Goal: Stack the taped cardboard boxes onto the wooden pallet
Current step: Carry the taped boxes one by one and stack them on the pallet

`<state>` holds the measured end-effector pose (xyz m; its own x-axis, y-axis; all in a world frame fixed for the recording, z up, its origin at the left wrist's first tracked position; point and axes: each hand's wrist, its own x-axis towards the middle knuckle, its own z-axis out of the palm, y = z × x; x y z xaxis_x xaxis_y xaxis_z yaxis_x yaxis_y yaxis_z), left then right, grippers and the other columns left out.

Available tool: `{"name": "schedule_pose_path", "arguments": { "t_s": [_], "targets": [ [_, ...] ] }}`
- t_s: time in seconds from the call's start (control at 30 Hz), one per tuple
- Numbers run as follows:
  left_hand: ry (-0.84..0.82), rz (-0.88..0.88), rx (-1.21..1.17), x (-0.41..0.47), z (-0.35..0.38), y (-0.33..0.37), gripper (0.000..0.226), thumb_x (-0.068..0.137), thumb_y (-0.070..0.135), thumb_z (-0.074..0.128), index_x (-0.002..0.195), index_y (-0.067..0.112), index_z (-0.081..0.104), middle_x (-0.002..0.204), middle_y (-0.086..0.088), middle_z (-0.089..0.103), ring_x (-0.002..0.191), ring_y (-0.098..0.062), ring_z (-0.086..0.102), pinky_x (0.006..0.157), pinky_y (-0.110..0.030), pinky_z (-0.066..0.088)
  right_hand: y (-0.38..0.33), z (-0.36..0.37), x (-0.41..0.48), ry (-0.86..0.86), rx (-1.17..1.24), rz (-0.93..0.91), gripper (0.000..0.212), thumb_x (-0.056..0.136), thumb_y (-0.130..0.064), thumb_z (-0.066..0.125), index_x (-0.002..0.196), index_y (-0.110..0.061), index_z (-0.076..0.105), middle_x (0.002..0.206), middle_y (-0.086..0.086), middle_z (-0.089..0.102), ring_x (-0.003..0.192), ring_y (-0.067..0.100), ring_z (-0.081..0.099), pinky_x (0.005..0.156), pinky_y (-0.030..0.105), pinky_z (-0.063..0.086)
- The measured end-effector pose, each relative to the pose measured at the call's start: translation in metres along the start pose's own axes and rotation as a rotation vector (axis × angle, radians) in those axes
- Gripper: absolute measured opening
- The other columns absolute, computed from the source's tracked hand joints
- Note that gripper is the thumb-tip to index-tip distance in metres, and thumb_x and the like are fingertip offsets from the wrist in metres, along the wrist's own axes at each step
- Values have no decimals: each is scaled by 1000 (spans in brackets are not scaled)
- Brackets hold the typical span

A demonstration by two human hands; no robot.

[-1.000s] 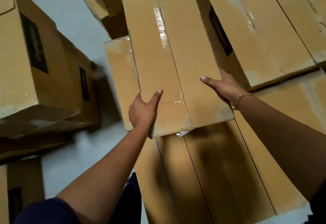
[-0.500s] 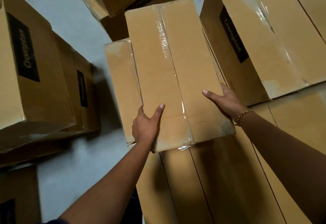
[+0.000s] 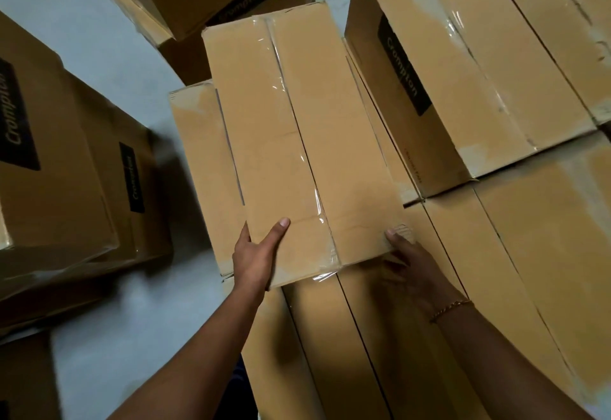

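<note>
Long taped brown cardboard box [image 3: 297, 141] has dropped almost onto stacked brown cardboard layer [image 3: 529, 237]; right grip [image 3: 408, 265] slid to near corner, left grip [image 3: 254, 256] unmoved, both clasping it. Placement nearly done.

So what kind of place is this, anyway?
Likely a warehouse or stockroom. Brown taped cardboard boxes with black Crompton labels stand stacked around on a pale grey floor, and the left hand and right hand hold another long brown taped box.
</note>
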<state>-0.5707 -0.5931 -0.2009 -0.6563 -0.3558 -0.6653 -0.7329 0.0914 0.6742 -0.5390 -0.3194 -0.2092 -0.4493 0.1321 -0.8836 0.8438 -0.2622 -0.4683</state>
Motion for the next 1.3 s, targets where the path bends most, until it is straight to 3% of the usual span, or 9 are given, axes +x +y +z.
{"name": "schedule_pose_path", "arguments": {
  "t_s": [0.13,0.23,0.37,0.47,0.6,0.8,1.0,1.13,1.3],
  "targets": [
    [14,46,8,5,6,6,71,67,69,82,123,29,66,112,15,74,106,-13,69,104,-45,53,-1,13,-1,88,116,-114,45,84,-44,77,122,-26,64,122,7,71,111,29,69,72,43,59],
    [12,53,13,10,19,19,55,79,58,81,120,33,55,114,18,66,112,-13,62,103,-31,45,-20,10,1,125,174,-162,35,89,-37,75,120,-25,65,116,4,71,103,22,70,79,48,60],
    [12,91,-10,14,45,42,90,76,65,79,147,17,51,134,9,62,126,-17,57,107,-31,42,-54,0,8,135,180,-189,29,93,-37,73,119,-30,64,117,1,70,102,17,68,81,48,61],
    [15,73,-22,20,67,53,106,79,64,78,159,11,33,156,0,46,144,-21,43,117,-35,34,-71,-9,22,167,191,-192,45,90,-44,75,129,-28,61,128,2,65,116,21,60,74,48,62],
    [12,102,-8,25,87,60,103,78,69,75,158,16,36,159,0,45,146,-23,41,118,-36,33,-78,-20,38,215,210,-172,79,78,-57,81,142,-21,53,140,5,58,125,26,54,64,45,63],
    [5,128,-17,28,108,61,103,75,72,74,156,17,41,155,-2,50,143,-23,45,119,-40,36,-90,-30,51,234,206,-200,66,81,-58,78,134,-22,59,135,1,61,120,20,57,72,45,64],
    [6,138,0,27,120,61,99,71,77,73,150,21,50,146,1,59,138,-21,51,116,-41,41,-92,-37,56,253,226,-217,65,74,-61,80,125,-23,65,131,-1,66,121,21,61,63,42,62],
    [-5,122,23,26,123,58,103,76,74,72,157,19,39,156,-2,48,145,-22,43,119,-41,36,-91,-40,57,256,227,-213,70,71,-62,82,126,-21,65,133,0,64,122,22,60,65,42,62],
    [-41,124,80,26,123,59,106,77,77,69,161,23,30,160,-4,42,147,-23,39,120,-40,34,-90,-42,57,260,223,-209,58,81,-59,78,123,-23,63,134,-1,62,123,22,59,76,47,63]
  ]
}}
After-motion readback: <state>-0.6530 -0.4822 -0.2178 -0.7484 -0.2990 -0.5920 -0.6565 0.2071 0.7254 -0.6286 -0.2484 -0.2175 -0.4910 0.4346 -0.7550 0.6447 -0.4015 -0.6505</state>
